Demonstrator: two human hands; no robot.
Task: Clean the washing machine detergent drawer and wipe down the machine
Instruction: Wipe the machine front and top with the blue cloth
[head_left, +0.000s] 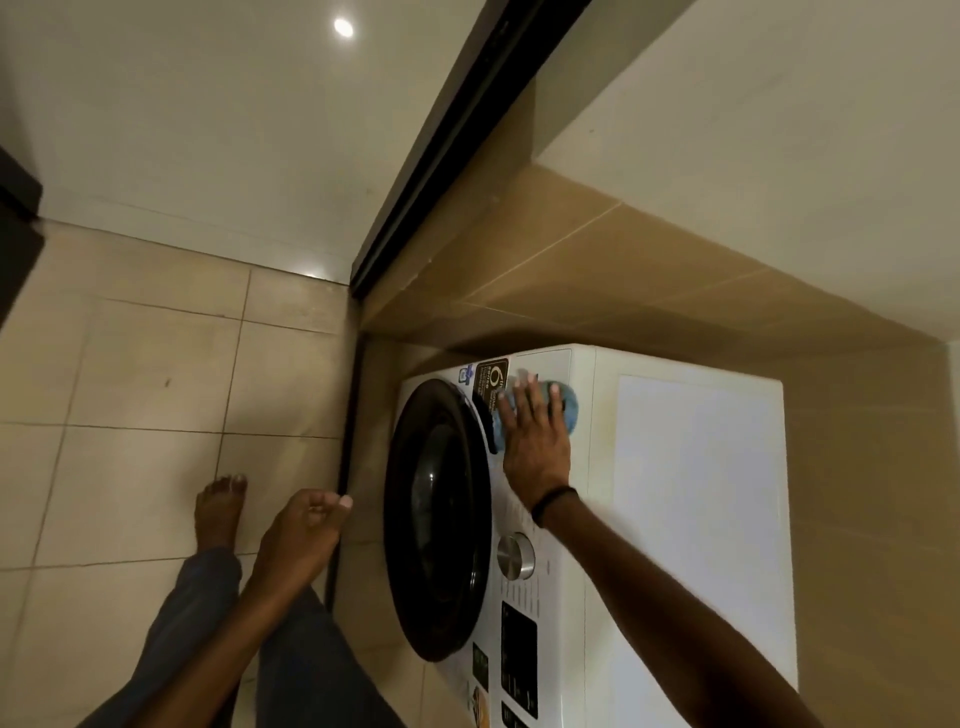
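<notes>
Pressing the blue cloth (569, 402) onto the washing machine (696, 493) front, your right hand (535, 441) has a wide, flat grip. The detergent drawer (543, 364) sits at 12 o'clock, just past the fingertips. Your left hand (301, 535) hangs empty, farther away.

My right hand (535, 441) lies flat on the washer (701, 493) front panel above its door, fingers straight and spread, pressing a cloth (569, 408), arm stretched out. My left hand (304, 535) hangs in front of the washer, apart from it, fingers loosely curled.
</notes>
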